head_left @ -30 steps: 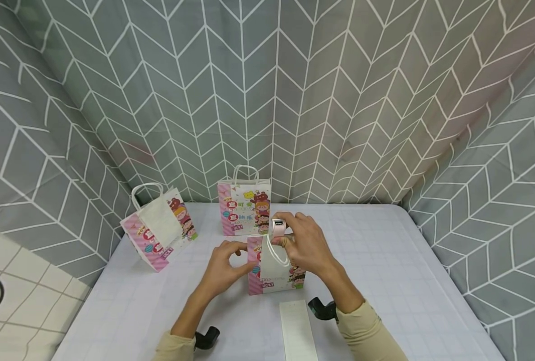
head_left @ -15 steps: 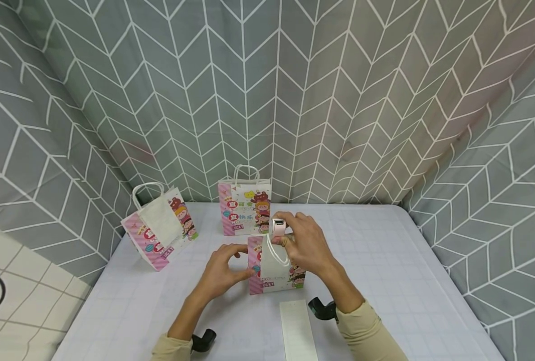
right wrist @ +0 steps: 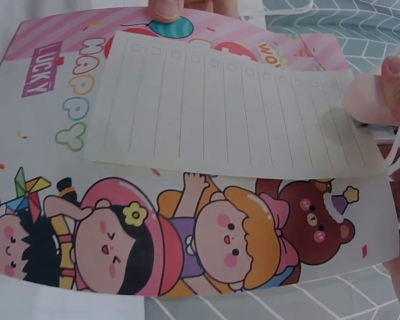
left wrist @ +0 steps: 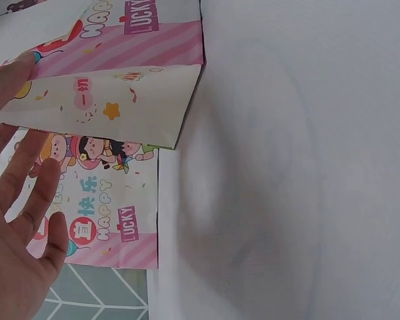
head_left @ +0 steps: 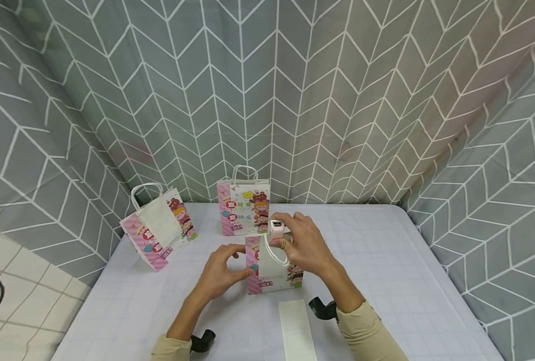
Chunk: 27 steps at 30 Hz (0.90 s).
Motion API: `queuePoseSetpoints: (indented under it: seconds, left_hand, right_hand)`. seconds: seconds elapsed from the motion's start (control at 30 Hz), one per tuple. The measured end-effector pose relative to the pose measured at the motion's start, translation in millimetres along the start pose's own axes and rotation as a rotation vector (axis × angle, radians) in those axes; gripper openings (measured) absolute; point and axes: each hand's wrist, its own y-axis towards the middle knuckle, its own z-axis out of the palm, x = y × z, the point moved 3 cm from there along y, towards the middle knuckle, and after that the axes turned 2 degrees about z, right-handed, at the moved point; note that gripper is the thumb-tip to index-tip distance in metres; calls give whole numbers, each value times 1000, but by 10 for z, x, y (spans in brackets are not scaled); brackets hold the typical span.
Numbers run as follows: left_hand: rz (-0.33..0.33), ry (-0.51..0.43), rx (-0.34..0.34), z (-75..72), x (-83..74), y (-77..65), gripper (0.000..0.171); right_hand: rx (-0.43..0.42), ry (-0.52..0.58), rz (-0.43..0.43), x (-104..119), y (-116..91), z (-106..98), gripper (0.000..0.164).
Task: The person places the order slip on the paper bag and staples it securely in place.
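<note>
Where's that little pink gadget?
In the head view, near the middle: the right hand pinches the pink gadget at the top edge of the front bag.

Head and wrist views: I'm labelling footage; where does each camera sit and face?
Head: head-worn, facing forward and down at the front bag; left hand, right hand, sleeves show.
Left wrist: on that wrist, facing the bag's side; left hand shows.
Right wrist: likewise, facing its front; parts of both hands show.
Both wrist views share the bag.

The right hand point(head_left: 304, 245) hid part of the pink device point(head_left: 276, 229) and of the front bag point(head_left: 272, 285), while the head view's lower edge cut off the paper strip point(head_left: 298, 328).
</note>
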Motion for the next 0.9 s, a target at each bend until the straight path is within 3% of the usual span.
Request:
queuePoseSetpoints:
  seconds: [0.13, 0.4, 0.63, 0.9]
  left_hand:
    - [15, -3, -21, -18, 15, -12, 53]
    - [-10, -16, -25, -51, 63, -41, 54]
    - [-46, -22, -67, -153, 136, -117, 54]
    - [-128, -13, -147, -385, 305, -263, 55]
  right_hand:
    - [14, 46, -5, 1, -7, 6, 55]
    - [-44, 306, 52, -14, -18, -51, 56]
    - [-156, 323, 70, -147, -65, -102, 56]
    - [-174, 333, 220, -446, -154, -113, 59]
